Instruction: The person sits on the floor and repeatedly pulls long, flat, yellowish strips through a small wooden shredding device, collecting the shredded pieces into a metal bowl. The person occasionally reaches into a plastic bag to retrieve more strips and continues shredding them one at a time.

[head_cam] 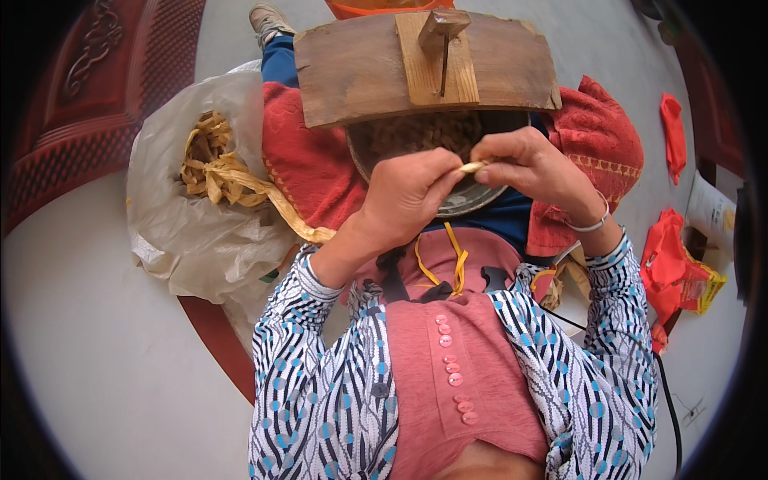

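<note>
My left hand (408, 186) and my right hand (531, 162) meet above a metal basin (462, 205), both pinching a short, pale yellow twisted strip (472, 167) between thumb and fingers. Inside the shaded basin lie many small brownish pieces (438, 133). Just beyond my hands, a wooden board (354, 66) spans the basin's far side, with a lighter wood block (414, 69) and an upright thin metal piece (445, 66) on it. To the left, a plastic bag (162, 222) holds a heap of tan strips (210, 159); one long strip (288, 210) runs from it towards my left forearm.
Red towels (312, 144) cover both thighs. An orange container (384, 7) stands beyond the board. Red plastic bags (663, 258) lie on the floor at the right, near a black cable (669, 396). Carved dark red furniture (120, 78) stands at upper left.
</note>
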Demonstrator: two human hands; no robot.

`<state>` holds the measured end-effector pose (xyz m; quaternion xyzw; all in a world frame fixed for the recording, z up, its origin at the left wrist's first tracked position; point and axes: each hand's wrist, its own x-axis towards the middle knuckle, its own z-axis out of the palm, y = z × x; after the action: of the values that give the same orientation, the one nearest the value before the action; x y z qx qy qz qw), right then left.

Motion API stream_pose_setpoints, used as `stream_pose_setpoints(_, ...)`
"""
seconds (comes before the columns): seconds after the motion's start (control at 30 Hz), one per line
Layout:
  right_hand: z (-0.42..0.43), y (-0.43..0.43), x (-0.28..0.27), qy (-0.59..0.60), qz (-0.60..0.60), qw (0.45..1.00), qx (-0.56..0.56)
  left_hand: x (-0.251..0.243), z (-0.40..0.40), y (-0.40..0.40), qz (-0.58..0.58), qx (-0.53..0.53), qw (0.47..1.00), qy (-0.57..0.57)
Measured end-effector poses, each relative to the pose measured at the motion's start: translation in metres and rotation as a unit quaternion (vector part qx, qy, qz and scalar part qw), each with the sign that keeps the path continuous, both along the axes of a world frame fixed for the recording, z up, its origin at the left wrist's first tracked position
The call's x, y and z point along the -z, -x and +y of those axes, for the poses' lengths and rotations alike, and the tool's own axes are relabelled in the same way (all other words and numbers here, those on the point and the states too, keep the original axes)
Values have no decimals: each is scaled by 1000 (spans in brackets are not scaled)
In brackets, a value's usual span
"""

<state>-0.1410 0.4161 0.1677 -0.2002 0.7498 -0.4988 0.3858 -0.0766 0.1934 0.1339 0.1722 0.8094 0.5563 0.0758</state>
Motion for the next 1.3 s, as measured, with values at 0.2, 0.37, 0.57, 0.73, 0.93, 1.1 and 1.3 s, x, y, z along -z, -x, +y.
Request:
stream_pose_setpoints(0.2,-1,-1,7,39,-8,993,107,-2,-10,18,-144,-24,988,-51)
stream_pose_setpoints(0.37,-16,21,27,64,90,963,248,12,-17,63,-80,-89,991,-63)
stream_pose_setpoints(0.57,-22,40,41,30,192,946,259,25,-16,89,-59,-106,990,-70)
stream_pose_setpoints(0.73,-25,44,57,-2,234,944,234,43,-9,99,-20,-129,991,-4)
stream_pose_setpoints(0.93,-11,38,67,-64,447,874,182,51,-26,95,83,-223,956,171)
stream_pose_setpoints(1.1,-45,2,20,-92,561,807,158,33,1,51,-117,-136,974,-138)
stream_pose_setpoints(1.3,-61,4,25,-64,442,865,230,6,14,34,-177,-119,962,-170)
